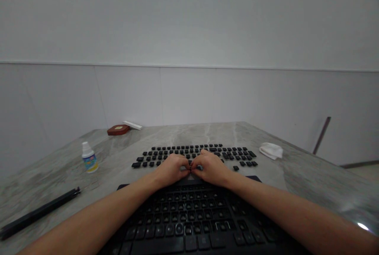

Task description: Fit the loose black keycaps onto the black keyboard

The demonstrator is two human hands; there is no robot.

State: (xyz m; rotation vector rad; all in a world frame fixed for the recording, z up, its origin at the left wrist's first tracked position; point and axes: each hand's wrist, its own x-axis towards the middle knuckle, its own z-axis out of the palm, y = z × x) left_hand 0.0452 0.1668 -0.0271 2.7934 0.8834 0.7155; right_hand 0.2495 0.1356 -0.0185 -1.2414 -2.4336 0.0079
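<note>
My left hand (174, 168) and my right hand (211, 169) meet just beyond the far edge of a black keyboard (186, 207). Their fingers are closed, the tips pinched together around a small black keycap (190, 163), mostly hidden by the fingers. The keyboard lies close to me; many of its key positions are bare sockets, while several keys remain on its near rows. Past my hands, loose black keycaps (154, 153) are laid out in rows on the table, partly hidden behind my fingers.
On the grey marbled table (284, 172), a white bottle (89, 158) with a colourful label stands at left, near a long black bar (40, 212). A reddish-brown box (118, 130) and a white strip (133, 125) lie far left. A folded white cloth (271, 150) lies right.
</note>
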